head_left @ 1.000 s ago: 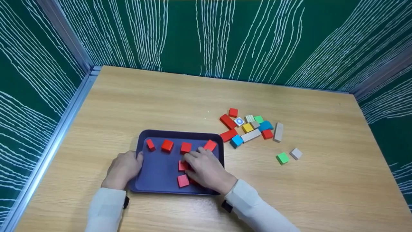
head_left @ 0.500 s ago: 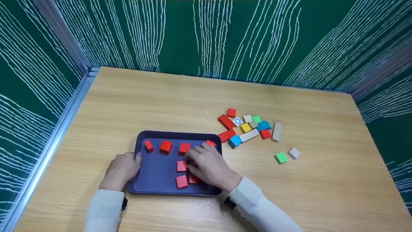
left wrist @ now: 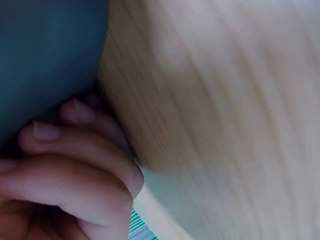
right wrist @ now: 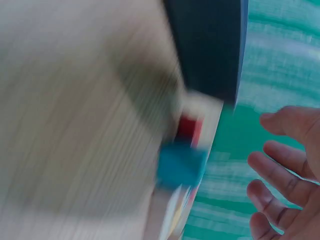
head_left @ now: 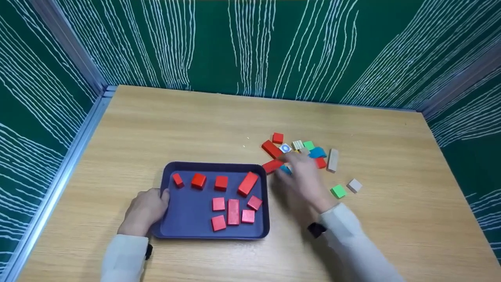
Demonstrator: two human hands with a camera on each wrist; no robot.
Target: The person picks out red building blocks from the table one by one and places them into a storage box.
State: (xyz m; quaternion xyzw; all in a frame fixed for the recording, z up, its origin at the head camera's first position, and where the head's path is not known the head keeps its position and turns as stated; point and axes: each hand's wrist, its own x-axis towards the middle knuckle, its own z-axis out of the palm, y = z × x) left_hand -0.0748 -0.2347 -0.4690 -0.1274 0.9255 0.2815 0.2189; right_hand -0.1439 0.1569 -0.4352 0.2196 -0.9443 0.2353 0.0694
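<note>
The left hand (head_left: pixel 145 207) gripped the left wall of a shallow tray (head_left: pixel 184 219), its thumb along the rim and its fingers curled against the outside. The tray was dark purple-blue and smooth, an oblong with rounded corners and a raised rim, and it lay on the near part of the wood-grained counter (head_left: pixel 188 125). Inside it were nine flat-faced, sharp-edged red blocks, well apart or just beside one another: a tilted oblong block (head_left: pixel 247 184) in the far right corner, an upright oblong (head_left: pixel 233 212) nearer, a narrow little block (head_left: pixel 178 180) at the far left, and six cube-like ones. The right hand (head_left: pixel 303 178), blurred, hung over the near side of a loose cluster right of the tray, its fingers parted and slightly bent; contact with a block could not be told. Around it lay two red bars (head_left: pixel 272 149), a far red cube (head_left: pixel 278 138), a white tile-like block with a blue ring (head_left: pixel 285 148), a finely striped block (head_left: pixel 297 145), a curved blue block (head_left: pixel 318 152) and a plain grey bar (head_left: pixel 332 160). Farther right, a green cube (head_left: pixel 338 191) sat near a grey cube (head_left: pixel 354 185).
</note>
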